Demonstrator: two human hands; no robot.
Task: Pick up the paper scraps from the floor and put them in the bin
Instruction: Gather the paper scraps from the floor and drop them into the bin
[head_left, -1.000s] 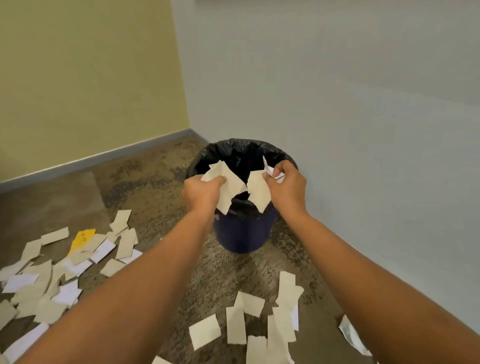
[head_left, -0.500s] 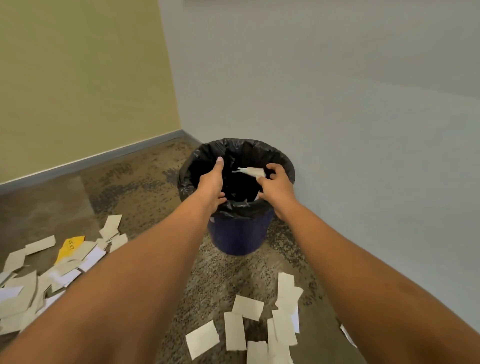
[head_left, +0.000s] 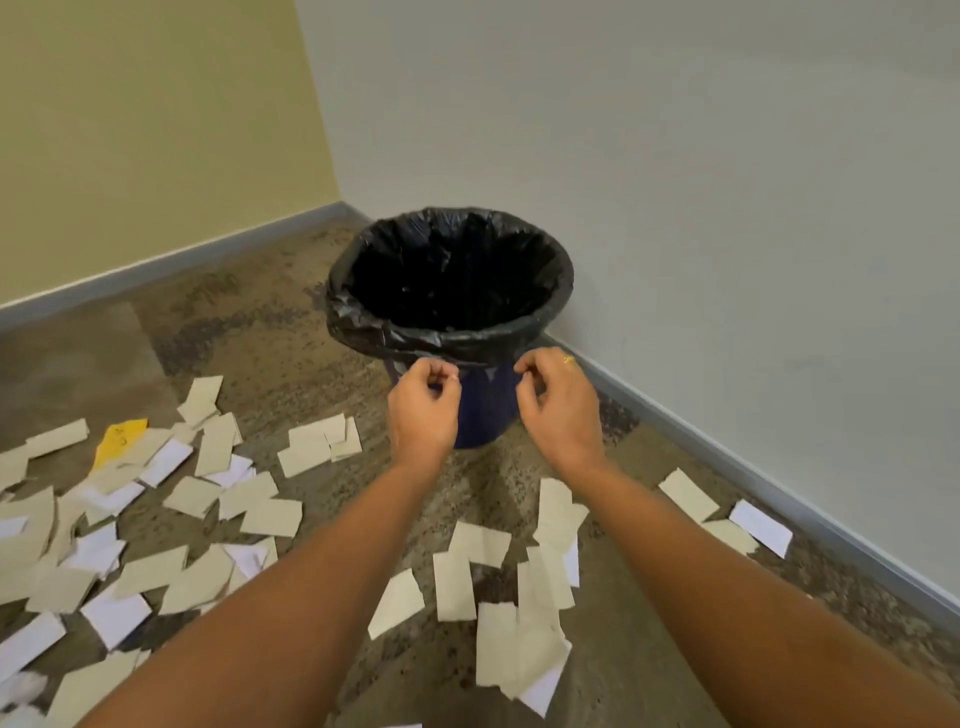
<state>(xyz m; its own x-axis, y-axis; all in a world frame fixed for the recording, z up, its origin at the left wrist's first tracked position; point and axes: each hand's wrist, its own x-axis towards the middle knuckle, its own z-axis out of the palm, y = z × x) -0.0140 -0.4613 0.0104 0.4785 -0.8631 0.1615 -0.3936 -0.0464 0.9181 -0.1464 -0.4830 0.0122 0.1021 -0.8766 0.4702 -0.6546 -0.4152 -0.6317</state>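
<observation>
A dark blue bin lined with a black bag stands in the room's corner; its inside is dark and no paper shows in it. My left hand and my right hand hover just in front of the bin, below its rim, fingers loosely curled and holding nothing. Several beige and white paper scraps lie on the floor under my forearms. A bigger spread of scraps covers the floor to the left, with one yellow scrap among them.
A yellow wall stands at the left and a grey wall at the right, both with a grey skirting board. Two more scraps lie by the right wall. The floor is mottled brown carpet.
Both hands held scraps over the bin, dropped them inside, then pulled back and down in front of the bin, now holding nothing. The view has tilted down and shows more floor.
</observation>
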